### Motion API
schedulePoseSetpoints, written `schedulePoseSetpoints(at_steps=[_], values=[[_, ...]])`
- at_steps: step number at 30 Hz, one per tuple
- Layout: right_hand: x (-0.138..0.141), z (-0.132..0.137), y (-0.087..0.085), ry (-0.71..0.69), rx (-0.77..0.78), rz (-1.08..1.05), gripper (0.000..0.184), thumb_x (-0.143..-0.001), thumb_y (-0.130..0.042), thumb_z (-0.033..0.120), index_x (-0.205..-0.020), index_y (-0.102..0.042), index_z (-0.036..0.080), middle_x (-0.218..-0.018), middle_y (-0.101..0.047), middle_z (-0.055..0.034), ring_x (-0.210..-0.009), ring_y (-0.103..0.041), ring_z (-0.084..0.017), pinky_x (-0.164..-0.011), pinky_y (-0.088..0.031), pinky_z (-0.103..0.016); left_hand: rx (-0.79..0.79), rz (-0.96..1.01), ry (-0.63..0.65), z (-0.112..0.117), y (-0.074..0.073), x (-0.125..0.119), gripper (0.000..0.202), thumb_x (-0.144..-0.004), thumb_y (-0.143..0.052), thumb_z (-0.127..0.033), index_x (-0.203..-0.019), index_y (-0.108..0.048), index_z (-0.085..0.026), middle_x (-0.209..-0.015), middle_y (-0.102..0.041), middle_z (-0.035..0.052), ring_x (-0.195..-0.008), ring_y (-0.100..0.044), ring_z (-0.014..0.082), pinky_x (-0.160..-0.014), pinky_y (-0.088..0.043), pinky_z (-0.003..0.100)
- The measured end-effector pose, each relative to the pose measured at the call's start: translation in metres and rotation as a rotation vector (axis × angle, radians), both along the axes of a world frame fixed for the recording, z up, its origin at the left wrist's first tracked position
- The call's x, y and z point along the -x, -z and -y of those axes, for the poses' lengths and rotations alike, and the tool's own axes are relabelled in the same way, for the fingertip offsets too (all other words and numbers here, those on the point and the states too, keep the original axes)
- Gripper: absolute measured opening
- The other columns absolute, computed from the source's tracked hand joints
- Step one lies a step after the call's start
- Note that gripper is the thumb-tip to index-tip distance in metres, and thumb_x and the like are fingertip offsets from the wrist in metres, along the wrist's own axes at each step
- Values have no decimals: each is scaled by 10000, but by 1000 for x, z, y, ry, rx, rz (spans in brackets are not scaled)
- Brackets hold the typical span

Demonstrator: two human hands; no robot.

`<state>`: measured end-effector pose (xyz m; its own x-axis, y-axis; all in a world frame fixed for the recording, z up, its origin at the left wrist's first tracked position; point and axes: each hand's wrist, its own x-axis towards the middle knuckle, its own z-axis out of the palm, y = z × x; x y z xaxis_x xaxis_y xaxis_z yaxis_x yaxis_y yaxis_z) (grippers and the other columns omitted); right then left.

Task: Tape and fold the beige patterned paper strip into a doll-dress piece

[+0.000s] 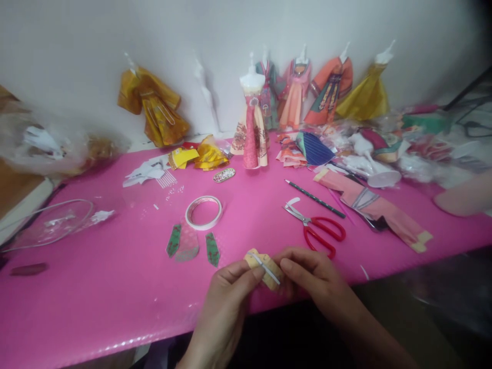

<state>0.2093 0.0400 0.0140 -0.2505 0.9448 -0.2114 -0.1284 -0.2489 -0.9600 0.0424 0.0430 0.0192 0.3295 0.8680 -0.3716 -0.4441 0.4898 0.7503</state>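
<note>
Both hands meet at the near edge of the pink table (96,287). My left hand (226,302) and my right hand (311,279) pinch a small yellowish paper piece (265,266) between them. A thin white strip lies across that piece. The fingers of both hands are closed on it. Red-handled scissors (319,230) lie just beyond my right hand. A roll of white tape (203,211) and cut green and pink paper shapes (188,245) lie beyond my left hand.
A small dress form in a pink paper gown (251,128) stands mid-table. Several more paper-dressed forms (330,89) lean on the wall behind. A dark pencil (314,198), a folded pink paper garment (372,207) and clear plastic packaging (49,223) lie around.
</note>
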Motion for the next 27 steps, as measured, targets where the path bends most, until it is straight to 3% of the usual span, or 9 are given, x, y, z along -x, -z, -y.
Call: schedulePoseSetpoints(at_steps=[8,14,19,24,27], values=[[1,2,-1,-1,133,-58,344,-850,-702,482,-755,-639,158,-569,-619,37,-489,-557,-71,-506,-446,-184,-7,-71,33,-4,-4,2,139,-810,-745,-283,-802,-797,-155,-811,-771,81,-869,-687,252,-880,-480,357],[3,2,-2,-49,185,-18,357,-802,-746,490,-744,-644,153,-601,-656,17,-476,-560,-69,-493,-433,-187,-15,-130,29,-5,0,3,166,-789,-755,-319,-786,-798,-159,-743,-762,74,-787,-693,242,-794,-505,341],[5,1,-1,-48,175,-17,302,-785,-767,431,-746,-668,148,-621,-644,21,-504,-536,-62,-513,-421,-187,-8,-131,13,-6,1,3,142,-779,-763,-297,-791,-799,-160,-777,-765,75,-788,-688,235,-784,-508,330],[6,2,-2,-51,115,98,302,-813,-711,419,-707,-623,150,-624,-614,9,-537,-519,-88,-519,-407,-216,-1,-18,-25,-5,3,4,56,-729,-785,-184,-781,-801,-168,-691,-723,23,-664,-634,157,-715,-490,256],[9,3,-4,-52,52,207,291,-817,-680,397,-670,-603,158,-619,-582,6,-560,-501,-105,-533,-393,-239,-13,19,-76,-6,3,3,81,-758,-789,-242,-741,-776,-164,-653,-676,0,-616,-580,119,-658,-474,219]])
